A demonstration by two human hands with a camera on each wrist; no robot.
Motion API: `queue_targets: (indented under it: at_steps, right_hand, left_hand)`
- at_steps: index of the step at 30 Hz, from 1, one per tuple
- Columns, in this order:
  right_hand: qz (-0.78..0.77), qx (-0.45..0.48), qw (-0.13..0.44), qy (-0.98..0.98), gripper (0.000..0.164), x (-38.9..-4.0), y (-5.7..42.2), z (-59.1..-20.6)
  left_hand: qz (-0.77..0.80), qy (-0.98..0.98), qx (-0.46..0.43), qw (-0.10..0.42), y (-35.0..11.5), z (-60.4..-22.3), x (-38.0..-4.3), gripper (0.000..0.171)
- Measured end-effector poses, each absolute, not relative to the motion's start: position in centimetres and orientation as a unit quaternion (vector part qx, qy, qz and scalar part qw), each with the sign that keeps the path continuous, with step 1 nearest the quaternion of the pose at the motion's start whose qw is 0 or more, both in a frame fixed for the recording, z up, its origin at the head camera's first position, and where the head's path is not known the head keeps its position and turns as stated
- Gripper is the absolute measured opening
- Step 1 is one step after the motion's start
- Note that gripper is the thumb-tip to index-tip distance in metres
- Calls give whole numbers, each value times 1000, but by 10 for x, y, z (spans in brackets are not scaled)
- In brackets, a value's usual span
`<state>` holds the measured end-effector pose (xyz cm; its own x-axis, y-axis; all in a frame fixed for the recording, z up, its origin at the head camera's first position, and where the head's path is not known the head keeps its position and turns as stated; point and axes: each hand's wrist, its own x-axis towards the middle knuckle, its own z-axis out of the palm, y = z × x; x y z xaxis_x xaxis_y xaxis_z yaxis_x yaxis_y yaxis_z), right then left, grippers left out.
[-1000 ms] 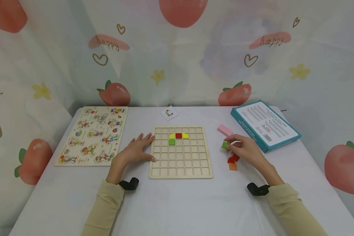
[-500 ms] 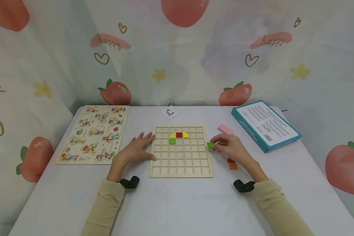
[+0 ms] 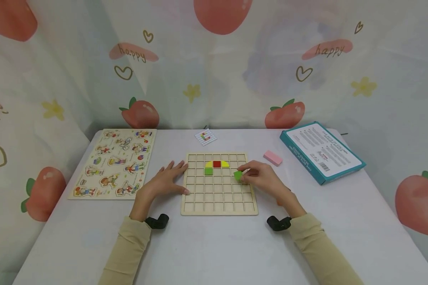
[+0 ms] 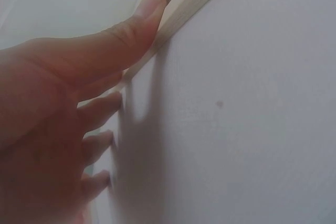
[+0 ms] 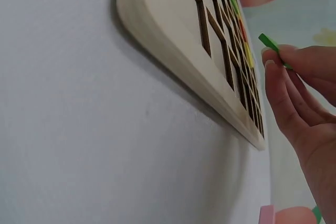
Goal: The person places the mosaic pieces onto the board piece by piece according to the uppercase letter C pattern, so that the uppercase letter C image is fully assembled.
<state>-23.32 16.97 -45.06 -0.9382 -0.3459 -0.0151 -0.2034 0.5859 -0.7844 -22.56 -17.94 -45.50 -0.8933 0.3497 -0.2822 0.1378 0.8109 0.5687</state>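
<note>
The right hand (image 3: pixel 262 177) pinches a small green tile (image 3: pixel 237 175) between thumb and fingertips, holding it over the right part of a wooden grid board (image 3: pixel 218 196). In the right wrist view the tile is tilted and clear of the board. The left hand (image 3: pixel 164 181) grips nothing; its fingers are spread at the board's left side, with the thumb touching the rim.

In the second row from the far side of the grid, a red square (image 3: pixel 216 164) sits between a left yellow piece (image 3: pixel 208 164) and a right yellow piece (image 3: pixel 225 164), each with a rounded outer corner. A green square (image 3: pixel 208 171) fills the cell just below the left yellow piece.

The board lies flat on the white-covered surface (image 3: pixel 207 249). Behind it is a small pattern card (image 3: pixel 205 137), turned at an angle. To the right are a pink block (image 3: pixel 272 157) and, beyond that, a teal-edged box (image 3: pixel 322 152) with a white printed panel. A picture puzzle (image 3: pixel 114 162) with children's figures lies to the left. A peach-patterned backdrop (image 3: pixel 217 79) hangs behind everything.
</note>
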Motion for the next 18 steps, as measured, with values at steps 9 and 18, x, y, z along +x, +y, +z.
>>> queue_targets:
  at_steps: [9,18]
  right_hand:
    - [-422,-162,92,887,32,-234,151,-448]
    - [-414,-175,108,887,34,-237,133,-446]
  left_hand:
    - [276,934,132,185,-180,-457,-226,100]
    - [285,931,132,189,-180,-455,-225,100]
